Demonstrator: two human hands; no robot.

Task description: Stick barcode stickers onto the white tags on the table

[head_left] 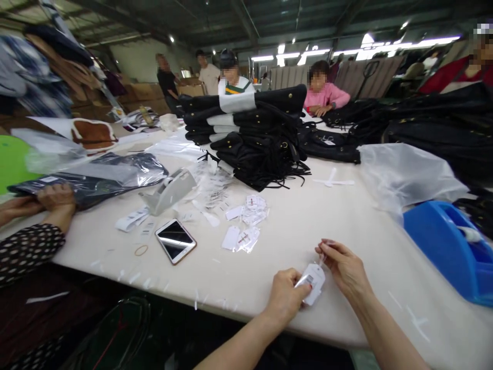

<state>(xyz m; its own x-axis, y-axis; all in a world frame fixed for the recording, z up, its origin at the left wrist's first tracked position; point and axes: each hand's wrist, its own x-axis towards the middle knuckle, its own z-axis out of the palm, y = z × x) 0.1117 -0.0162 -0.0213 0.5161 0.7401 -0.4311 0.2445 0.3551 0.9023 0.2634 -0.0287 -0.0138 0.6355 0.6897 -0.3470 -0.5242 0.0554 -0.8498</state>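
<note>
Head view, from the left: a co-worker's hand [57, 199] rests on a dark bundle [115, 172] in clear film, near the left side of the desk [335, 210]. Next come a rubber band [141, 251], a grey dispenser [169, 192] and a phone [176, 242] lying face up. Right of the phone lie loose tags [243, 239], some in shiny film; beyond them, on the far side, stands a stack of black goods [254, 136].

At the near edge, right of centre, the person's left hand [289, 294] is clamped on a white tag [315, 281], thumb laid over its lower left part. The tag is held tilted, just over the desk. It looks light and fairly stiff, with a glossy cover that may slide under dry fingertips; a flat pinch on its lower part should keep it steady without creasing it. From its top runs a thin, clear tie [321, 258], whether cord or film is hard to tell. The right hand [341, 262] has its fingertips closed on that tie. It looks limp and easily tangled, so it is best taken close to the tag and pulled gently. Farther right sits a blue holder [439, 246].
</note>
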